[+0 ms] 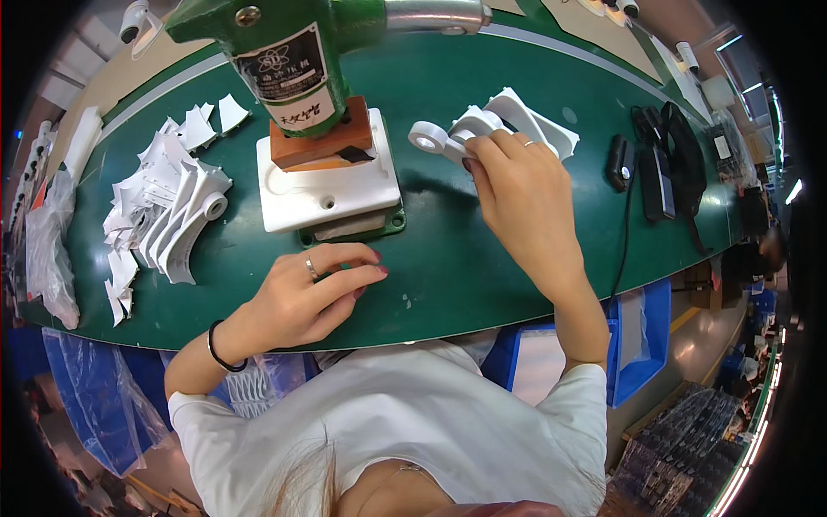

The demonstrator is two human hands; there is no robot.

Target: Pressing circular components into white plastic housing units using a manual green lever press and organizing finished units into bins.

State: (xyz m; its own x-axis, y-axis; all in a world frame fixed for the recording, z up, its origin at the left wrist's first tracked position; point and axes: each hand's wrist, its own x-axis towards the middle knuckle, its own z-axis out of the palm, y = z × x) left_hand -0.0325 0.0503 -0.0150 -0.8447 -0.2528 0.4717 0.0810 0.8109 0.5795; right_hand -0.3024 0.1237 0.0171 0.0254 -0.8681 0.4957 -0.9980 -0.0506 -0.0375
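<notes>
My right hand [530,194] reaches over a small group of white plastic parts. Its thumb and fingers are closed on a white plastic part [428,136] with a round ring end that sticks out to the left. More curved white parts [530,121] stand just behind these fingers. Near the table's front edge, my left hand [314,293] hovers with fingers loosely bent and apart, holding nothing. Ahead of it stands a green hand press [284,65], its brown block [320,138] down over a white fixture [293,202]. Whatever lies under the block is mostly hidden.
A heap of white plastic parts [164,198] covers the left of the green table [431,293]. Clear plastic bags [52,250] lie at the left edge. Black devices [659,172] with a cable sit at the right. A blue bin [642,345] stands below the front edge.
</notes>
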